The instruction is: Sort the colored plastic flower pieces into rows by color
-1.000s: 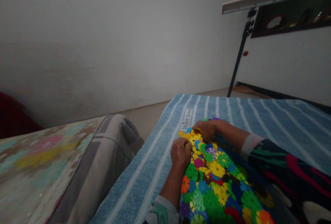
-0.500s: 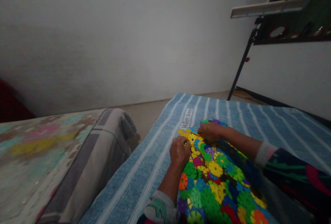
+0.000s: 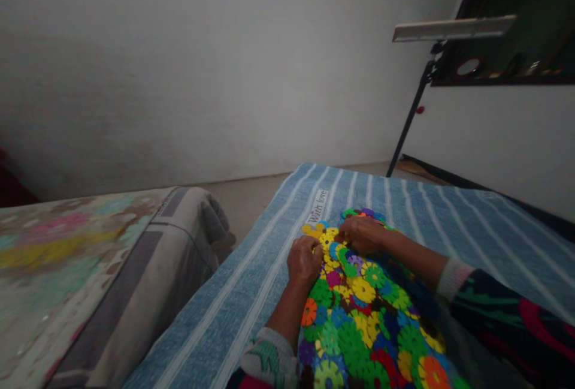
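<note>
A pile of colourful notched plastic discs (image 3: 345, 317), in green, yellow, blue, orange, red and purple, lies in front of me. Several yellow notched discs (image 3: 329, 238) form a row at its far end, between my hands. My left hand (image 3: 305, 260) is closed at the left edge of this row, thumb and fingers pinching at a yellow disc. From the right, my right hand (image 3: 363, 234) reaches over the far end of the pile with its fingers curled down among the discs. What its fingertips hold is hidden beneath the hand.
The discs rest on a blue cloth with white stripes (image 3: 251, 278), with a "With love" label (image 3: 318, 206) beyond them. A second covered surface (image 3: 90, 257) stands to the left across a gap. A stand with a flat panel (image 3: 453, 29) is at the back right, before the wall.
The whole view has shifted slightly, so things appear a little further left. My right hand has come slightly nearer to me over the discs; my left hand keeps its place beside the yellow row.
</note>
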